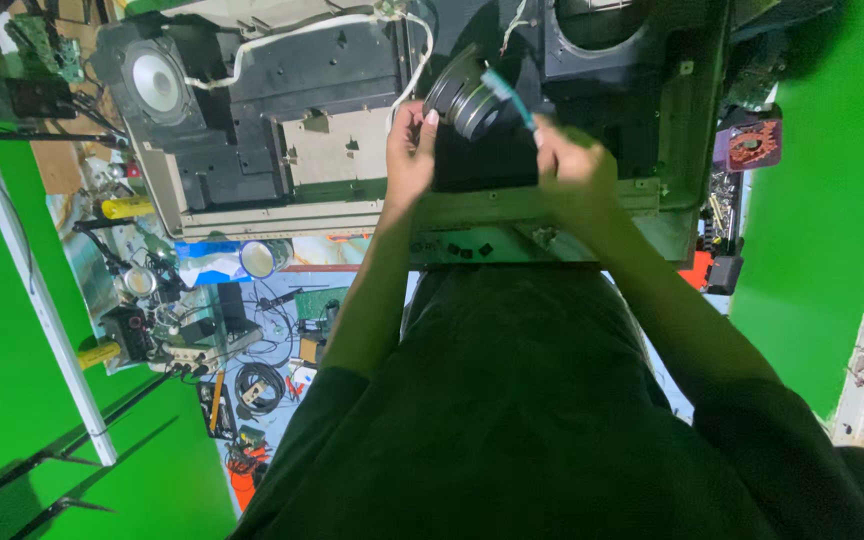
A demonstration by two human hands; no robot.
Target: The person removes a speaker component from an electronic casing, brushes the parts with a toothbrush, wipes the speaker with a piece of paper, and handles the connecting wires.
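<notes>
Both hands are up on the open back of a big grey cabinet chassis [512, 205], right at twelve o'clock in the view. The left hand [410, 150] has its fingers curled round the edge of a round black speaker driver [467, 100], gripping its near rim, thumb on top. The right hand [574, 165] sits at about one o'clock from the left, closed tight round a teal-handled tool [508, 98] whose shaft slants up across the driver's magnet. A white cable [292, 32] loops along the chassis top at eleven o'clock, running toward the driver. Another speaker cone [155, 82] stays mounted out at ten o'clock. Down at eight o'clock, a cluttered workbench [242, 330] carries coiled wires and small parts.
</notes>
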